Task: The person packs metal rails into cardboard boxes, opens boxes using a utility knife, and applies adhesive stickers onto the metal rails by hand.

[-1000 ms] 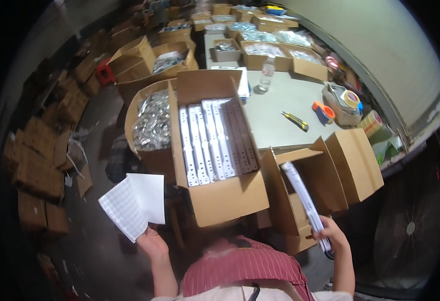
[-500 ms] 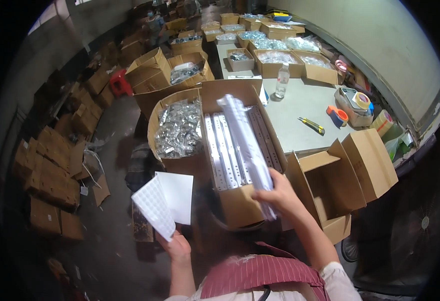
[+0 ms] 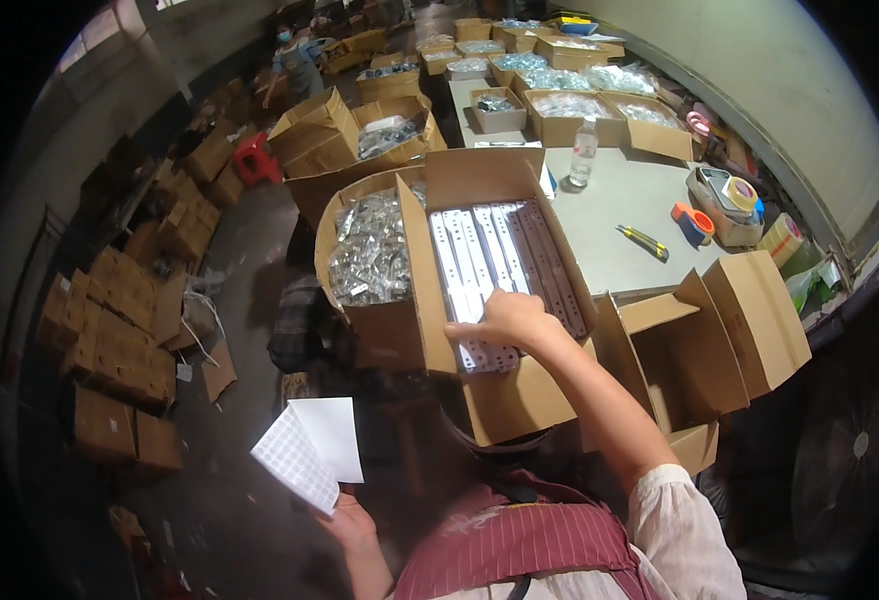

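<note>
My left hand (image 3: 347, 522) is closed on white sticker sheets (image 3: 304, 445), one printed with rows of small round labels. The sheets stand fanned apart, away from the cardboard box (image 3: 519, 405). Inside that open box, perforated metal rails (image 3: 462, 262) in clear wrap lie side by side lengthwise, with brown ones (image 3: 549, 265) along the right. My right hand (image 3: 507, 322) rests on the near ends of the pale rails. Its thumb stretches out to the left toward the box wall; the other fingers point down and are partly hidden. No package is lifted in it.
A carton of small bagged metal parts (image 3: 371, 255) adjoins on the left. Right of the box stands an open carton (image 3: 674, 350). The table (image 3: 599, 240) holds a yellow cutter (image 3: 642, 243), a tape dispenser (image 3: 693, 224) and a bottle (image 3: 583, 155). A person (image 3: 297, 65) stands far back.
The long wrapped package that my right hand held tilted above the box is down among the rails. My right hand has moved left and let go of it. My left hand has lowered slightly with the sheets.
</note>
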Motion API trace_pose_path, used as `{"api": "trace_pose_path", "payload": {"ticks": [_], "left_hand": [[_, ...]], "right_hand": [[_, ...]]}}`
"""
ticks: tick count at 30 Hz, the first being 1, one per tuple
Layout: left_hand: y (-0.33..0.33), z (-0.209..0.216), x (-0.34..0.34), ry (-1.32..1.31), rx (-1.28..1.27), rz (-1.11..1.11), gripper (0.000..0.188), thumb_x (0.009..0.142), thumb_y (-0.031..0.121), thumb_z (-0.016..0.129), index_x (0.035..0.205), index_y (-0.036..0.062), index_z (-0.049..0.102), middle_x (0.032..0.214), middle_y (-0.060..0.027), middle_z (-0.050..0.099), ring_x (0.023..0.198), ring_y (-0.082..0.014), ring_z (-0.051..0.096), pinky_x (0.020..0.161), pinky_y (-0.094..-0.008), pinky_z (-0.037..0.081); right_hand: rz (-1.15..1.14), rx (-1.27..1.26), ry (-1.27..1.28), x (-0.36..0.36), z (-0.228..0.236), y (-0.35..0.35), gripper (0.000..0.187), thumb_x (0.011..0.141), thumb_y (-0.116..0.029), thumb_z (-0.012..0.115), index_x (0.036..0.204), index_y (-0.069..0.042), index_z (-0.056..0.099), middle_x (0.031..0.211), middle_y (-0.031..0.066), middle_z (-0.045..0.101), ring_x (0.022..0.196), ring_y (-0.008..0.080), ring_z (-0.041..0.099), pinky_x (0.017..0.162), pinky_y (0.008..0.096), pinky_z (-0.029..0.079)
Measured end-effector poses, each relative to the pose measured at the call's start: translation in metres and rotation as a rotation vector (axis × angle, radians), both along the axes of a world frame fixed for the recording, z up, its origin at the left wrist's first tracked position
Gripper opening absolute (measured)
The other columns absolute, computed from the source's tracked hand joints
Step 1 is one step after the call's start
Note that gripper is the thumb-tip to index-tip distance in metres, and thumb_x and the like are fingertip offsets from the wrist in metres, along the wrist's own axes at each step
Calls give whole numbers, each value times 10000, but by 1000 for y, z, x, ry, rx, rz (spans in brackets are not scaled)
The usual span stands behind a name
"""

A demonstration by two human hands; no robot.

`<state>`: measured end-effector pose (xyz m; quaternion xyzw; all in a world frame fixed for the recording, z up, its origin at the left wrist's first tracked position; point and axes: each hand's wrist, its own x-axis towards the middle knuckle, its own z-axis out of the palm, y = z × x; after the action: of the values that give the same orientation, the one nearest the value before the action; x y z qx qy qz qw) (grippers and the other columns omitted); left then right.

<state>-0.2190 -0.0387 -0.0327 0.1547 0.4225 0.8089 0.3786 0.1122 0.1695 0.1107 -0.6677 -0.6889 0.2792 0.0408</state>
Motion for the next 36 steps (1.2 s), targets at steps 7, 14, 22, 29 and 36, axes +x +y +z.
{"api": "trace_pose_path", "payload": {"ticks": [7,14,22,29,36], "left_hand": [[23,44,30,-25,15,15,352,1013,218,500,1323,60,549,1283,-71,614,1139,-215,601,949,-356,499],[35,41,43,-82,69,51,336,1004,187,490,1307,57,556,1280,-69,613,1124,-220,602,933,-363,497],[37,45,47,14,-56,-102,312,969,105,477,1259,56,581,1196,-75,641,1056,-202,624,869,-346,507],[30,53,54,-13,-50,16,318,958,84,486,1261,54,577,1199,-79,640,1026,-196,634,812,-323,519],[16,25,45,716,-60,100,361,938,138,514,1264,3,593,1221,-116,631,1043,-226,633,849,-329,518]], "right_hand": [[86,531,-148,1,-25,-26,826,932,-674,469,1297,61,567,1192,291,597,1176,431,559,1037,488,421],[276,853,-87,-6,-105,-52,901,883,-684,529,1510,-60,360,1554,257,312,1452,447,269,1163,653,135],[404,700,-1,-10,-94,-22,1073,856,-753,485,1531,45,241,1605,259,217,1502,408,182,1152,687,31],[286,714,110,-8,-57,-12,827,990,-599,405,1563,-33,220,1620,223,203,1517,370,157,1178,644,37],[223,673,-4,3,-103,-11,690,1012,-491,458,1510,-25,356,1619,209,227,1523,351,153,1197,599,66]]}}
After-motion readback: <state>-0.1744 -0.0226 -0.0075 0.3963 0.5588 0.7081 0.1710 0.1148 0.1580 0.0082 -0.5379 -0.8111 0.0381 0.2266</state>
